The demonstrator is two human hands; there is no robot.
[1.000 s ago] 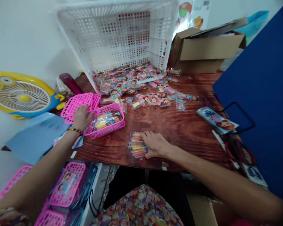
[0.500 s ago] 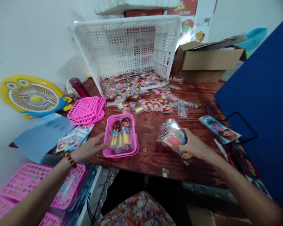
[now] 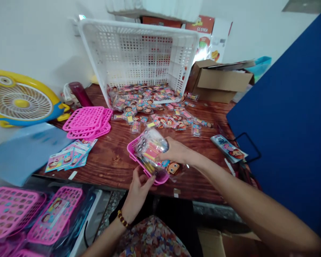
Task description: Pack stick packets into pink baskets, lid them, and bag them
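I note the small basket (image 3: 133,149) at the table's (image 3: 109,162) near edge, my left hand (image 3: 139,185) gripping its near end. My right hand (image 3: 176,151) holds a packet bundle (image 3: 149,147) over it. Behind lies a tipped crate (image 3: 139,53), with loose packets (image 3: 155,107) spilling before it. Stacked trays (image 3: 87,121) lie to the left, and a carton (image 3: 219,80) stands right of the crate.

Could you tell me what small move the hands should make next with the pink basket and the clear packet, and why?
Probably ease the clear packet down into the pink basket: the right hand holds it over the opening, and the left hand grips the basket's near end.
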